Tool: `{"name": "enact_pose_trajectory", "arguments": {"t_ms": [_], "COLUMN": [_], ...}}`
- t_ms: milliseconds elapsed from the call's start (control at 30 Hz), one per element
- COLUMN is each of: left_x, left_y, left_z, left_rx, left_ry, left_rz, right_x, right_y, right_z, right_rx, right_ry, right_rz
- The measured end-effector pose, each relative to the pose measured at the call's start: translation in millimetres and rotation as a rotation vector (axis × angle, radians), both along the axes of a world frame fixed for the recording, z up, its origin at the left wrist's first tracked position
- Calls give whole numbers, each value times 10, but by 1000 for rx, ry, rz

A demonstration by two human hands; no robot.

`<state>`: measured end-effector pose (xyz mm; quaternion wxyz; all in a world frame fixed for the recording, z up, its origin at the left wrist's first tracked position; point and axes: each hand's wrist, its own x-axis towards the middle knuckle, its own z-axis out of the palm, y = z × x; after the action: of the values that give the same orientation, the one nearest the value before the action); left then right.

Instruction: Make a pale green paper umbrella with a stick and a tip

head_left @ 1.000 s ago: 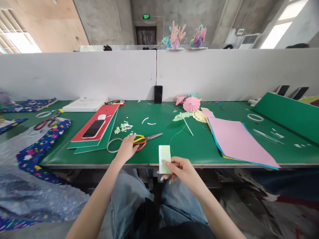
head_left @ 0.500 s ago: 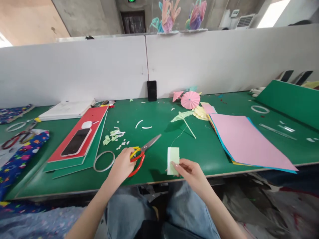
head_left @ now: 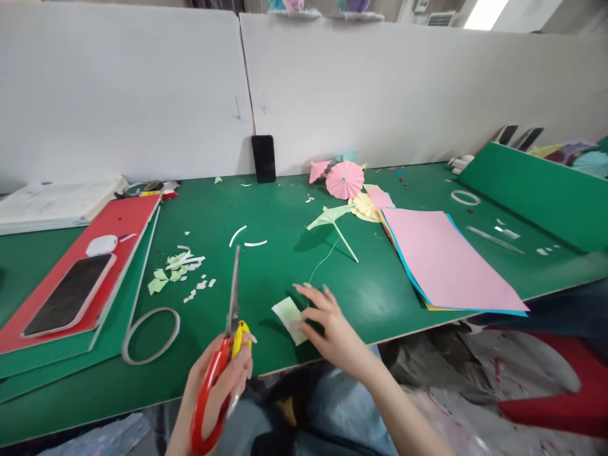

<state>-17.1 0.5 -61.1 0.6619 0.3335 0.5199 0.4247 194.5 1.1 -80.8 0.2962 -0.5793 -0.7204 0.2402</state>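
My left hand is wrapped round a pair of scissors with red and yellow handles, the blades closed and pointing away from me over the table. My right hand has its fingers spread just above the table's front part. By its fingertips a small pale green and white paper piece lies tilted, its right edge partly covered. Whether a fingertip still touches it I cannot tell. A thin thread runs from near that hand up to a light green paper umbrella with a rolled stick.
Pink paper umbrella, coloured paper sheets and a green board occupy the right. Leftward are a tape ring, paper scraps, and a phone on a red board. Another phone leans on the partition.
My left hand has turned the scissors upright and drawn them nearer. My right hand's fingers have spread, and the paper piece is now tilted at their tips. The view has shifted right and down.
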Motion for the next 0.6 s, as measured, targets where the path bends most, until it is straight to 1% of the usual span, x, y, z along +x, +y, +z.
{"name": "enact_pose_trajectory", "arguments": {"t_ms": [100,200,300,400,467,533,600], "left_x": [-41,-109,-175,-246,-307,-367,-405], "left_y": [3,-47,-129,-196,-211,-209,-209], "left_z": [-20,-33,-10,30,40,27,3], "left_rx": [-12,1,-39,-74,-76,-45,-1], "left_ry": [8,68,137,163,171,174,173], "left_rz": [102,106,39,-3,-72,-141,-166], "right_x": [-178,-417,-630,-762,-783,-748,-674], "right_y": [-4,39,157,259,297,333,386], "right_z": [-153,-185,-167,-157,-163,-182,-204], "right_rx": [1,17,20,16,17,18,18], "right_ry": [23,49,65,79,97,126,167], "right_rz": [32,78,40,15,13,-8,-47]}}
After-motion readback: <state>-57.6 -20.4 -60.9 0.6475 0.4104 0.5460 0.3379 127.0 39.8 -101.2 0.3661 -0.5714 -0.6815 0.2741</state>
